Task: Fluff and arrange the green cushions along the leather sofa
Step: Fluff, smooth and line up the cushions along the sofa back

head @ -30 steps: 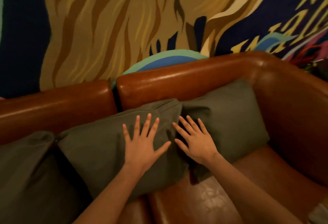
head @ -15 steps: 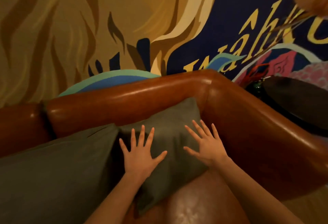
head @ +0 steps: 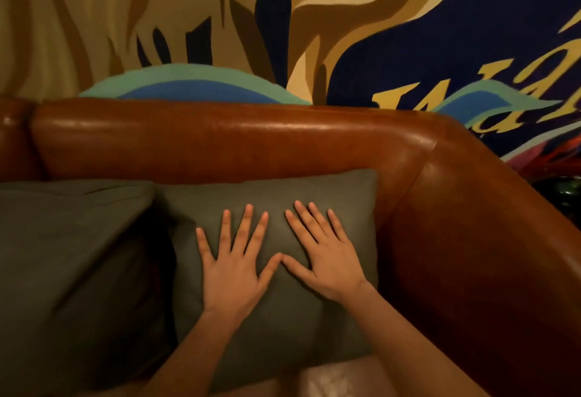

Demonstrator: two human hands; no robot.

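A green cushion (head: 283, 192) leans against the back of the brown leather sofa (head: 220, 135), tucked into its right corner. My left hand (head: 234, 267) and my right hand (head: 327, 258) both lie flat on the front of this cushion with fingers spread, thumbs almost touching. Neither hand grips anything. A second green cushion (head: 72, 255) sits to the left, its right edge overlapping the first one's left side.
The sofa's right armrest (head: 487, 239) runs down the right side, close to the cushion. A painted mural wall (head: 283, 19) rises behind the sofa back. A strip of the leather seat (head: 339, 377) shows below the cushion.
Both hands moved from the middle cushion to the right corner cushion, then came closer together on its centre. The view swung right and nearer.
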